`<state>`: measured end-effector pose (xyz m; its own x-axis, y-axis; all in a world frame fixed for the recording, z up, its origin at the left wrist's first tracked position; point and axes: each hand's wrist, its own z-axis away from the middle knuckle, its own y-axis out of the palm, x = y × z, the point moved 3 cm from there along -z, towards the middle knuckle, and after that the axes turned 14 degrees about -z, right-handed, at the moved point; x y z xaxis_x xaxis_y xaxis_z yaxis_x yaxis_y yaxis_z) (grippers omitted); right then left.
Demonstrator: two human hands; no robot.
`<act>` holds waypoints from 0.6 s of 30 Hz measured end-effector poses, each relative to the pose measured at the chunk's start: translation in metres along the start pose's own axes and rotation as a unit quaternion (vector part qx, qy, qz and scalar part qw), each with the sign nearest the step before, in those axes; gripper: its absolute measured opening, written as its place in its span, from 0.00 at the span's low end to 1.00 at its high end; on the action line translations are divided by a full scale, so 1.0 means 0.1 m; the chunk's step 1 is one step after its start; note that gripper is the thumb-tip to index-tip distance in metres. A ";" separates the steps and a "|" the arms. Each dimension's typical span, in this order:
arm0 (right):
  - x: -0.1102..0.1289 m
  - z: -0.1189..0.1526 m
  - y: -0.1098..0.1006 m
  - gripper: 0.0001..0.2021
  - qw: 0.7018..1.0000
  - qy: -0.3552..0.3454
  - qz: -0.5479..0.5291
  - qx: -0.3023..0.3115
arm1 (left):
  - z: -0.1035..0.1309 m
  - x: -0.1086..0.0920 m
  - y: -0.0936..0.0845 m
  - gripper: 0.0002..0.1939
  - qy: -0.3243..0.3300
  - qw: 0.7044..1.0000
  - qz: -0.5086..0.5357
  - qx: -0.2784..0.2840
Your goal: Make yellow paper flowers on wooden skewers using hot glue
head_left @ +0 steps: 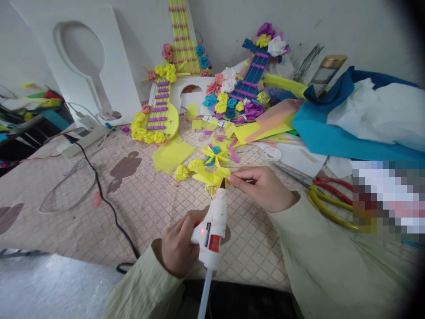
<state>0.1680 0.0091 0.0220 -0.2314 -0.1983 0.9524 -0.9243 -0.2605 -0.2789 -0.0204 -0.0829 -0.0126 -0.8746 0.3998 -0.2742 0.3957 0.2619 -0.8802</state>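
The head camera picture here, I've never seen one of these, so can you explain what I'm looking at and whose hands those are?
There is no robot: a person wears one camera on the head, looking forward and down at their own bare hands. It is the only view.

The left hand grips a white glue gun with a clear stick poking out behind. The right hand pinches some folded yellow paper by the gun's tip.

On the patterned tabletop lie yellow paper sheets and red-handled scissors. Farther back are a yellow guitar shape with paper flowers and a white board with a cut-out. The blurred patch at right can't be made out.
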 end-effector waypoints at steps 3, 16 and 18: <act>0.01 0.00 0.00 0.15 1.000 -0.002 0.005 0.003 | -0.01 -0.01 -0.01 0.10 0.002 1.000 0.001 -0.002; -0.01 -0.01 -0.02 0.14 1.000 0.012 -0.001 -0.004 | -0.01 -0.01 -0.01 0.12 0.015 0.999 0.024 -0.026; -0.01 -0.02 -0.02 0.14 1.000 0.011 0.000 -0.004 | -0.01 -0.01 -0.01 0.12 0.016 0.999 0.022 -0.032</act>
<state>0.1696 0.0114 0.0215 -0.2382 -0.1774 0.9549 -0.9264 -0.2537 -0.2782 -0.0200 -0.0826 -0.0109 -0.8473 0.4391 -0.2987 0.4515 0.2994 -0.8405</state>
